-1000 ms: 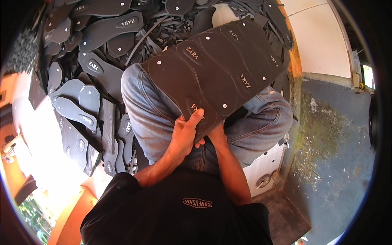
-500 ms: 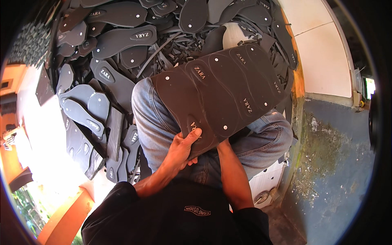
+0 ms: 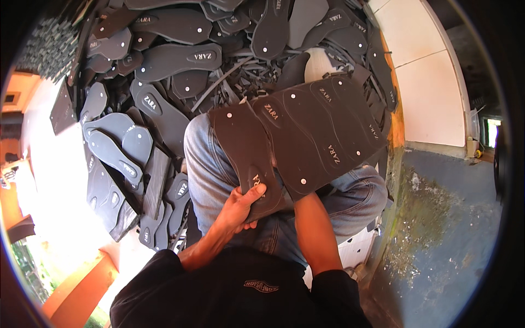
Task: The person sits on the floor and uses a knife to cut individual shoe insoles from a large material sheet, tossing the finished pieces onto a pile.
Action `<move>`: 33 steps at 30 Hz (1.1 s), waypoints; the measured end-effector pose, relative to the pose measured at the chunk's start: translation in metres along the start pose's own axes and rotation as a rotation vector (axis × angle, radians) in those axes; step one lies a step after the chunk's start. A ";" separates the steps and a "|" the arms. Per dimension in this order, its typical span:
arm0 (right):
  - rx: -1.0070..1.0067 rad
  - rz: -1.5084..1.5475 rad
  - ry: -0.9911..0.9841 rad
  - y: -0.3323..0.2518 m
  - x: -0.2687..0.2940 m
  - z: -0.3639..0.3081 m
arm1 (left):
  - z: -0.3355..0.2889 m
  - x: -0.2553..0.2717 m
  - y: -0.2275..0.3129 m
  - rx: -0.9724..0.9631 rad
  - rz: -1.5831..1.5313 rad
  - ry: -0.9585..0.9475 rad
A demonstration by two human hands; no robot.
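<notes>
A dark sheet (image 3: 314, 131) pressed with sole outlines and small pale dots lies across my lap. Along its left side a sole piece (image 3: 240, 145) stands partly apart, with a gap running between the two from top to bottom. My left hand (image 3: 239, 209) is closed on the near end of this sole piece, thumb on top and fingers underneath. The right forearm reaches beneath the near edge of the sheet. Only the wrist of my right hand (image 3: 307, 203) shows there; its fingers are hidden by the sheet.
Loose cut soles (image 3: 178, 63) are heaped ahead and to the left. Thin dark offcut strips (image 3: 249, 76) lie among them, just beyond the sheet. A grey-blue stained floor (image 3: 443, 229) and a pale tiled surface (image 3: 432, 82) flank me on the right.
The left sole piece has split away from the sheet, opening a gap along their shared outline. My right hand stays under the sheet. The whole view has shifted slightly.
</notes>
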State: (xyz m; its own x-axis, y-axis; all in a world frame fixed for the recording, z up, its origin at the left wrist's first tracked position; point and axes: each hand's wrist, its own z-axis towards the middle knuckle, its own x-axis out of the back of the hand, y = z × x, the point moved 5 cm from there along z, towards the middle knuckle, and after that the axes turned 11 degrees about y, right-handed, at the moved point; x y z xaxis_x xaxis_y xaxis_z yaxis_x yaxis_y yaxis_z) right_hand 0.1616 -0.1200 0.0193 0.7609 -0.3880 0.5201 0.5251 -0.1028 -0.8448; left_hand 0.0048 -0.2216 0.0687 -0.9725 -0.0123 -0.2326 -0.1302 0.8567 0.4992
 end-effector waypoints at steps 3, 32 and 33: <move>-0.199 0.135 -0.127 -0.016 -0.033 0.032 | -0.016 0.016 -0.007 -0.039 0.070 -0.042; -0.242 -0.210 -0.055 -0.019 0.143 -0.158 | 0.016 -0.005 0.054 -0.172 0.281 -0.133; -0.249 -0.202 -0.064 -0.019 0.140 -0.160 | 0.013 -0.006 0.053 -0.175 0.249 -0.145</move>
State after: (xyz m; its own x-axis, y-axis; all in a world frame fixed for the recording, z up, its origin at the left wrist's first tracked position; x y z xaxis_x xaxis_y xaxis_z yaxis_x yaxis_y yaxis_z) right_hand 0.1976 -0.3185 0.0879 0.6774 -0.2793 0.6805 0.5644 -0.3959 -0.7244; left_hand 0.0062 -0.1695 0.0859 -0.9427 0.2708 -0.1951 0.0650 0.7224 0.6884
